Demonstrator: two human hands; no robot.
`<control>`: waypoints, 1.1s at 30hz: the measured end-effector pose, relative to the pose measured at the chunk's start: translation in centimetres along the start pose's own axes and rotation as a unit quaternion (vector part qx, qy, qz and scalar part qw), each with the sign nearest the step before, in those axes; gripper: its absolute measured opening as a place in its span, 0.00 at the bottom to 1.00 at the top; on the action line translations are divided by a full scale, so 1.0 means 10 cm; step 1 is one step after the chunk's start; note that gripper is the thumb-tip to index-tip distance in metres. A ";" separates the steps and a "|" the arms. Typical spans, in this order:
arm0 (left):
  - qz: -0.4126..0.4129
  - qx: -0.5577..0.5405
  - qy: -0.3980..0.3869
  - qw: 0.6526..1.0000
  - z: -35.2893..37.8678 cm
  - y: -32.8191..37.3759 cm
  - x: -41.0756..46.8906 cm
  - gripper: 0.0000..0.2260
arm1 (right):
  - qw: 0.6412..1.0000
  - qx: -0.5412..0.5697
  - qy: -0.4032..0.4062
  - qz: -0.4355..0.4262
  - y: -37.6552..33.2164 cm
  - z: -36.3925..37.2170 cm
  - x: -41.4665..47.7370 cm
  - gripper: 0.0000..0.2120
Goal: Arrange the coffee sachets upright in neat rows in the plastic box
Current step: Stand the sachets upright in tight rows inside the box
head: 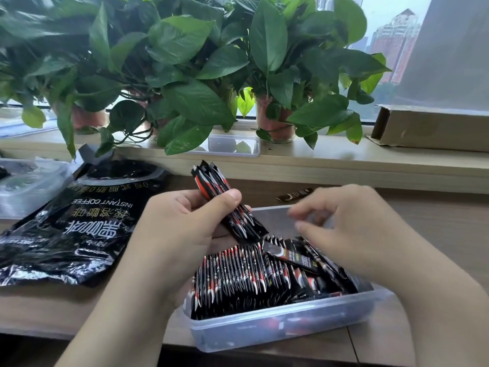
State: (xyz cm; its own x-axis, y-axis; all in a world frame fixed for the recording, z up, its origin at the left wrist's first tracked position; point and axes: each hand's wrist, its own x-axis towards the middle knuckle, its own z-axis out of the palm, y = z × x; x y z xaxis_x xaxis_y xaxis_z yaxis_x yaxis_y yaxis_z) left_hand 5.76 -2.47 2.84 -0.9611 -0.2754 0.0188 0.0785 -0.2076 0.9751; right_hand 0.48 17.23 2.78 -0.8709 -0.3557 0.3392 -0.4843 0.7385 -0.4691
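A clear plastic box [277, 325] stands near the table's front edge. A row of black-and-red coffee sachets [238, 276] stands upright in its near left part; further right several sachets [304, 258] lie tilted and loose. My left hand [180, 229] is shut on a bundle of sachets [214, 181], held slanted over the box's far left corner. My right hand [352, 229] hovers over the box's right part, blurred, fingers curled toward the bundle; nothing shows between them. One stray sachet [293, 194] lies on the table behind the box.
A black instant-coffee bag [79, 223] lies flat to the left, with a clear lid [29, 184] beyond it. Potted plants [275, 120], a small clear container [234, 145] and a cardboard box [431, 131] sit on the windowsill behind.
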 end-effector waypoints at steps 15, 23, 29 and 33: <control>0.009 0.028 -0.013 0.999 -0.02 0.00 -0.01 0.03 | 0.995 0.078 0.012 0.055 0.05 -0.02 0.00 0.05; -0.010 0.031 -0.064 0.997 0.05 -0.03 -0.03 0.05 | 0.964 0.267 0.010 0.005 -0.30 0.10 -0.06 0.02; -0.027 -0.021 -0.084 0.996 0.03 0.00 -0.04 0.07 | 0.971 0.217 0.017 -0.100 -0.33 0.20 -0.06 0.08; -0.011 -0.039 -0.075 0.996 0.05 -0.01 -0.06 0.06 | 0.978 0.155 0.014 -0.142 -0.40 0.21 -0.10 0.15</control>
State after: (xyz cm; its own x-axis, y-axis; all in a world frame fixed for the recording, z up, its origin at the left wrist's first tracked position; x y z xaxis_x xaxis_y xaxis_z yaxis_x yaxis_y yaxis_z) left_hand 6.15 -1.81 2.89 -0.9912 -0.1276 0.0357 0.0711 -0.2853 0.9558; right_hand 3.10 13.46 2.64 -0.6967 -0.5018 0.5127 -0.7126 0.4017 -0.5752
